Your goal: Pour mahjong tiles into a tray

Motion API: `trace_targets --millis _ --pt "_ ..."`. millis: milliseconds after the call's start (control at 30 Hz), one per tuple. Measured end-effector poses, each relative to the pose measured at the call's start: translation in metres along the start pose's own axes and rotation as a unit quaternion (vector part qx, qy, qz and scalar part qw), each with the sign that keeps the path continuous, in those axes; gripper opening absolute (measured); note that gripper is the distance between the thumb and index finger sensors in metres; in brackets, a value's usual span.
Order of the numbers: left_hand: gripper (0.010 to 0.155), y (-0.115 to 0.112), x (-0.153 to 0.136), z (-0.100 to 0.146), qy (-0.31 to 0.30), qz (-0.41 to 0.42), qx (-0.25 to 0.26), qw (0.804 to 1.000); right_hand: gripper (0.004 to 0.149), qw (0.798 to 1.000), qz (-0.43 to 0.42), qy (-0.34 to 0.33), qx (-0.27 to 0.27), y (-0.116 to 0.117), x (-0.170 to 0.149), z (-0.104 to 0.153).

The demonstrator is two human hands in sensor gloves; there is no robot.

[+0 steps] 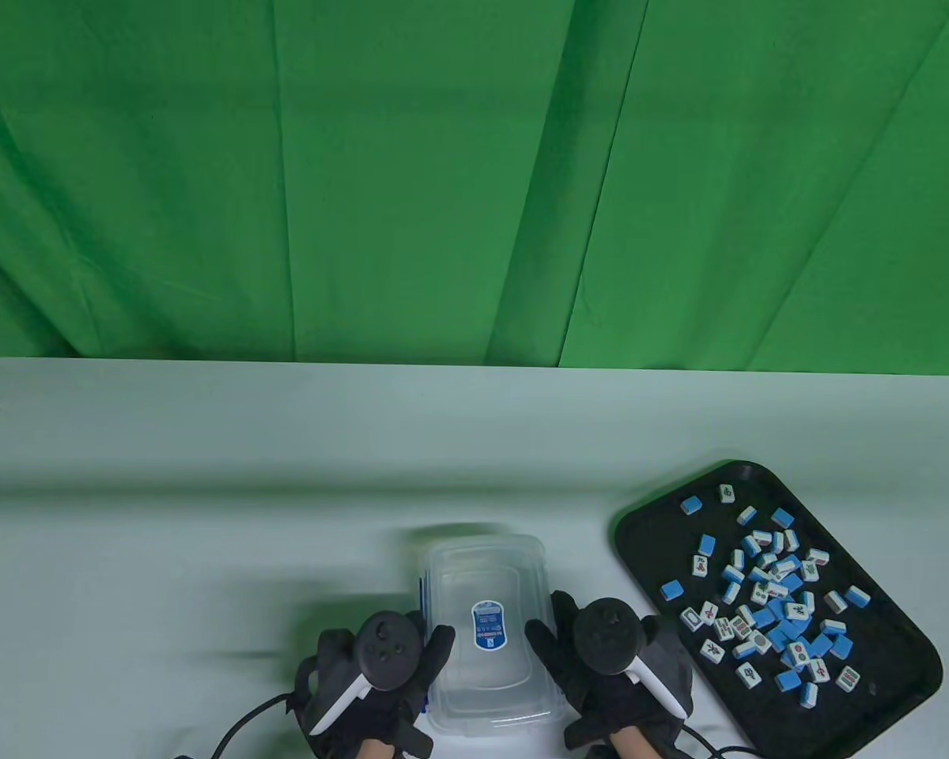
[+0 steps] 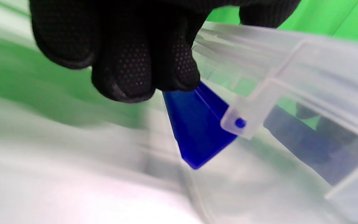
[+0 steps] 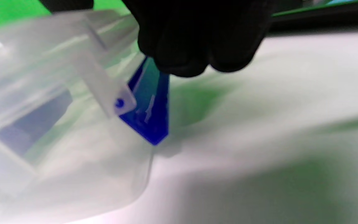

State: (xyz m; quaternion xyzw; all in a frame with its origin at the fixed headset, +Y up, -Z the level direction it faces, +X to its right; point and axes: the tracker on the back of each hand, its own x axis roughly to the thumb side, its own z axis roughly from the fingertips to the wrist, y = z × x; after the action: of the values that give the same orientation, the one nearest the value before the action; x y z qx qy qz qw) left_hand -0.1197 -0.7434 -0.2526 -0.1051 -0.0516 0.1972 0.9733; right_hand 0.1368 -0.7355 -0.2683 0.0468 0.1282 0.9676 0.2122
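On the white table point(image 1: 206, 474), near its front edge, your left hand point(image 1: 376, 672) and right hand point(image 1: 613, 664) are gripping the clear box point(image 1: 490, 632); tiles point(image 1: 767, 593) are lying in the black tray point(image 1: 648, 545).

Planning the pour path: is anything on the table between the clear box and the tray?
Nothing visible: bare table separates the box from the tray. Only the right hand, holding the box's side, lies between them.

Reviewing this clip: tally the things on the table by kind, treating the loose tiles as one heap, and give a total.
Clear plastic box, held between left hand and right hand: 1
Black tray: 1
Heap of mahjong tiles in the tray: 1
Gloved hands: 2
Total: 5
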Motion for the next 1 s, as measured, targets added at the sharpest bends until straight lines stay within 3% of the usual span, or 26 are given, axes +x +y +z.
trace_targets --millis 1000 --pt "0.07 -0.0014 0.0026 0.0016 -0.001 -0.013 0.0 1.0 0.071 0.999 0.047 0.004 -0.011 0.0017 0.0042 0.0016"
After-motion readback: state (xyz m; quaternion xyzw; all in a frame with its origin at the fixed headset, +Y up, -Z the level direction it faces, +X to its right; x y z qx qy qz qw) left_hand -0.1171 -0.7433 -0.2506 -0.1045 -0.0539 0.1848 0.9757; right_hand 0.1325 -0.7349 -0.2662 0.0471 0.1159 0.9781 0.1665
